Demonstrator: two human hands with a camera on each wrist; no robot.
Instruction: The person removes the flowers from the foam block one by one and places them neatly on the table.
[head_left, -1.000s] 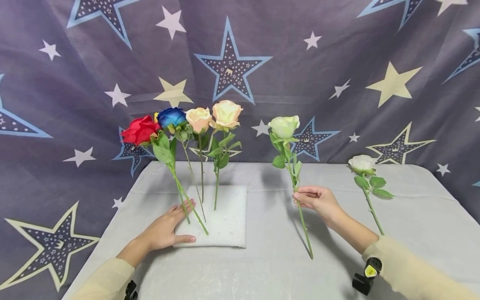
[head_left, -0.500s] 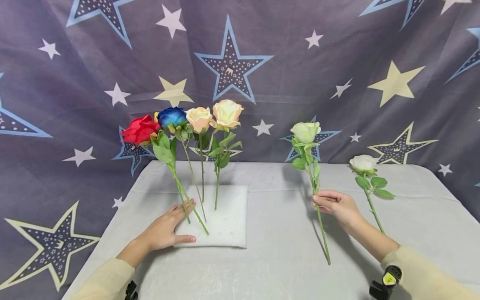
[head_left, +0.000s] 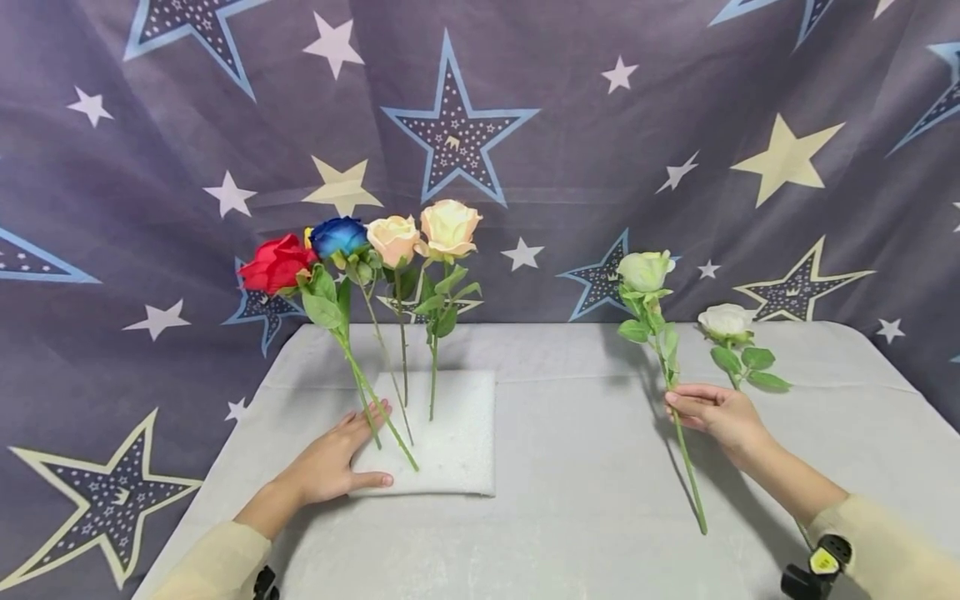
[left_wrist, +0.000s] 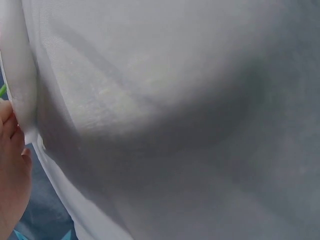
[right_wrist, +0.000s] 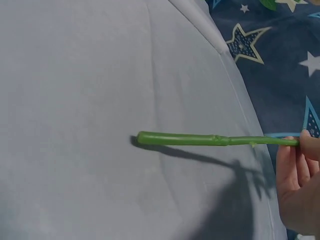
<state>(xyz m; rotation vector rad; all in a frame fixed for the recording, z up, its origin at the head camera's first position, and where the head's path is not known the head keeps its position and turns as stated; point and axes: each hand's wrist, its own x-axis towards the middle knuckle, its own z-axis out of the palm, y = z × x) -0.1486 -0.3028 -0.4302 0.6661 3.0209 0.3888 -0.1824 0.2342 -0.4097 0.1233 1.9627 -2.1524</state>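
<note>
My right hand (head_left: 716, 417) pinches the green stem (right_wrist: 200, 139) of a pale green rose (head_left: 647, 272) between thumb and fingers, its bloom up and its stem end toward me. My left hand (head_left: 326, 458) lies with fingers spread on the left edge of a white foam block (head_left: 457, 454). Rising from that block are a red rose (head_left: 279, 265), a blue rose (head_left: 339, 237) and two peach roses (head_left: 448, 227). A bit of yellow petal shows behind the blue bloom. In the left wrist view, only part of the left hand (left_wrist: 12, 170) appears at the edge.
A white rose (head_left: 726, 322) lies on the grey-white tablecloth (head_left: 570, 467) at the right, its stem partly hidden behind the right forearm. Behind the table's far edge hangs a dark curtain (head_left: 570, 150) printed with stars. Small cameras are strapped to both wrists.
My right hand has moved rightward and slightly toward me with the pale green rose, closer to the white rose. The left hand stays on the foam block.
</note>
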